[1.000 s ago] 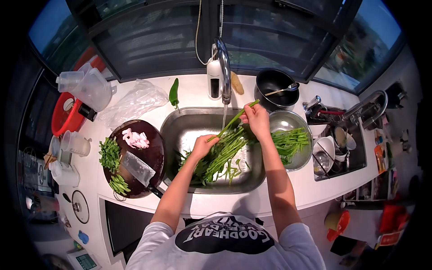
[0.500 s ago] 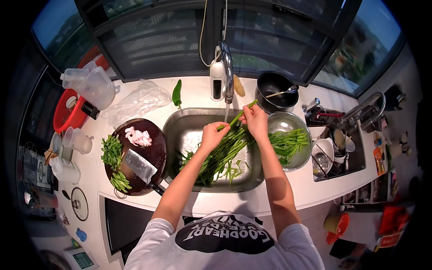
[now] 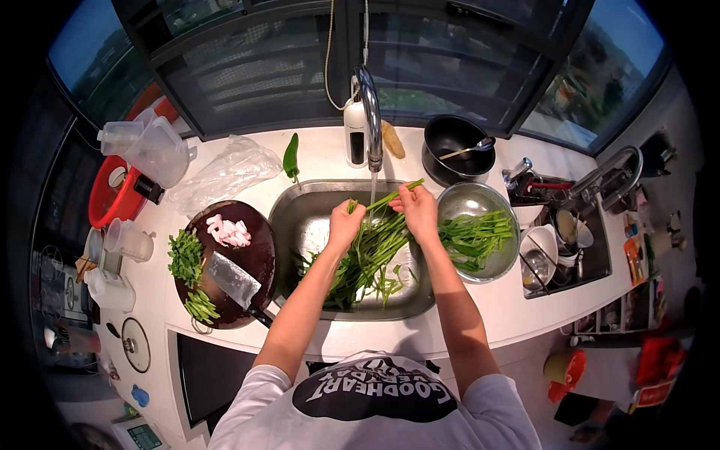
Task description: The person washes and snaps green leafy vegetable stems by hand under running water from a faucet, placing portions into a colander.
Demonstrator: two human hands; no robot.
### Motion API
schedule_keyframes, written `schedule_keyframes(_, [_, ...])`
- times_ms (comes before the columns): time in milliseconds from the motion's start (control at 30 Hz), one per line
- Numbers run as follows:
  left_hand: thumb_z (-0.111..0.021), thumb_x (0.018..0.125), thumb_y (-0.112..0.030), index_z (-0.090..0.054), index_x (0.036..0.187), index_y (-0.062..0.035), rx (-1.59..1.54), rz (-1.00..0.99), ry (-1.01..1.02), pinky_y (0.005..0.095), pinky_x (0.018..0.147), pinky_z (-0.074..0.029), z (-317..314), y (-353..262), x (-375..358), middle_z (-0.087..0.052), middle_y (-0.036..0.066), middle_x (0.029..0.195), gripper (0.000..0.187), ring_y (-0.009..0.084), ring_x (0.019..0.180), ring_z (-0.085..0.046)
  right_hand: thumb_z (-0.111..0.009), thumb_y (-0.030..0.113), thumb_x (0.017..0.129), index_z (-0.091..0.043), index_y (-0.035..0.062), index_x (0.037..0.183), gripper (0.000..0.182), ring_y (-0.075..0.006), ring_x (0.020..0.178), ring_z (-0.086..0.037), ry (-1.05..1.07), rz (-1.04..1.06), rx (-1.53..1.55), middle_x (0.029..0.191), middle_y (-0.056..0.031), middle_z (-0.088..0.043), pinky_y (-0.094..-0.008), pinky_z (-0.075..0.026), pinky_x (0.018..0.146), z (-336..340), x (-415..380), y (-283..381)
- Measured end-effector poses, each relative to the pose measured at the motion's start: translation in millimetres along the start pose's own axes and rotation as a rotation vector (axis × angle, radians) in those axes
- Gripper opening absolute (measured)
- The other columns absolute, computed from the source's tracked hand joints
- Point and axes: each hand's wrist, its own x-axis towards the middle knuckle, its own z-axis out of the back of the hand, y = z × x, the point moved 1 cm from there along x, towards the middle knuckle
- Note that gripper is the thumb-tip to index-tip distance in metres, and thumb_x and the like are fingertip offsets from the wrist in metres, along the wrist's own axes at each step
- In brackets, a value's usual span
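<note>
Long-stemmed leafy greens (image 3: pixel 375 251) lie heaped in the steel sink (image 3: pixel 300 193), under water running from the faucet (image 3: pixel 369 112). Over the heap, my left hand (image 3: pixel 346 226) is closed, with a bit of green stem poking out above its fingers. My right hand (image 3: pixel 417 211) pinches a green stem (image 3: pixel 414 184) near its end, to the right of the water stream. A metal bowl (image 3: pixel 513 238) holding cut green stems (image 3: pixel 474 240) stands just right of the sink, beside my right forearm.
Left of the sink, a round cutting board (image 3: pixel 259 225) carries a cleaver (image 3: pixel 232 277), chopped greens (image 3: pixel 185 256) and pale pieces (image 3: pixel 229 231). Behind stand a green pepper (image 3: pixel 291 157), a plastic bag (image 3: pixel 232 171) and a black pot (image 3: pixel 442 161). Dishes (image 3: pixel 540 247) crowd the right-hand sink.
My left hand has shifted slightly left and upright, with stem showing at its top. My right hand has moved a little left and down. The view has shifted slightly.
</note>
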Motion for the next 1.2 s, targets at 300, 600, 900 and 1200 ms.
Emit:
schedule_keyframes(300, [-0.054,0.086,-0.021,-0.056,0.085,0.0008,0.518,-0.165,-0.008,0.0381,0.063,-0.044,27,7,-1,-0.059,0.016,0.070,0.022,0.0308,0.065,-0.058,-0.053,0.016,0.093,-0.055,-0.0044,0.094,0.021,-0.0130,0.066,-0.064,-0.052,0.052,0.001,0.074,-0.0082,-0.062,-0.0225,-0.052,0.057,3,3,-9])
schedule_keyframes(600, [-0.061,0.082,-0.019,-0.063,0.088,-0.0039,0.569,-0.524,0.171,0.0388,0.066,-0.046,-3,-38,-11,-0.060,0.016,0.076,0.016,0.0300,0.072,-0.058,-0.058,0.016,0.089,-0.059,-0.0035,0.086,0.020,-0.0110,0.062,-0.064,0.025,-0.014,0.008,0.072,-0.0077,-0.066,-0.0222,-0.049,0.052,-7,-1,-7])
schedule_keyframes(900, [-0.065,0.071,-0.017,-0.060,0.077,-0.0018,0.751,-0.638,0.181,0.0419,0.067,-0.046,-2,-33,-11,-0.060,0.016,0.074,0.017,0.0335,0.075,-0.057,-0.059,0.018,0.089,-0.059,-0.0020,0.087,0.020,-0.0103,0.062,-0.063,0.033,-0.051,0.049,0.071,-0.0064,-0.064,-0.0217,-0.049,0.052,2,3,-9])
schedule_keyframes(1200, [-0.059,0.073,-0.014,-0.054,0.071,0.0024,0.402,-0.267,-0.040,0.0295,0.048,-0.038,2,-31,-16,-0.050,0.010,0.054,0.017,0.0122,0.049,-0.043,-0.057,0.018,0.090,-0.058,-0.0020,0.088,0.020,-0.0095,0.055,-0.057,-0.081,0.059,0.086,0.069,-0.0067,-0.061,-0.0228,-0.050,0.051,-6,2,-18])
